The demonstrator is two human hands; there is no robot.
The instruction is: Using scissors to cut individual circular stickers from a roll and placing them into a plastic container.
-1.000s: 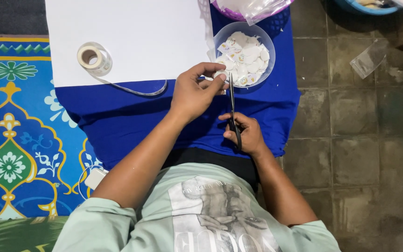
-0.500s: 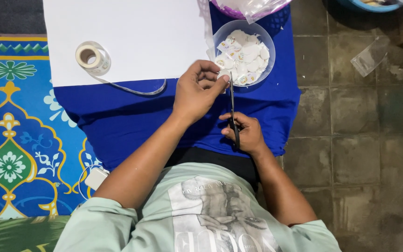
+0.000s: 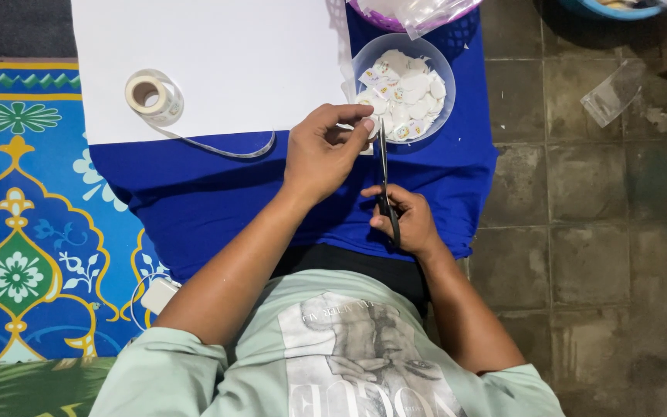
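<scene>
Right hand (image 3: 404, 218) gripped the handles of black scissors (image 3: 384, 181), blades pointing to 12 o'clock, left hand (image 3: 324, 149) pinched a strip of white stickers (image 3: 367, 130) at the blades, clear bowl of cut stickers (image 3: 403, 86) at 1 o'clock, sticker roll (image 3: 150, 96) at 10 o'clock on white sheet (image 3: 218, 54), blue cloth (image 3: 218, 193) beneath.

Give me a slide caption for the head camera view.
Right hand works scissors beside left hand, near bowl.

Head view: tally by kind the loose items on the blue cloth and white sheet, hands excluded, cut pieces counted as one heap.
Scissors: 1
Roll of sticker tape: 1
Clear bowl: 1
Heap of cut stickers in it: 1
White sheet: 1
Total: 5
</scene>
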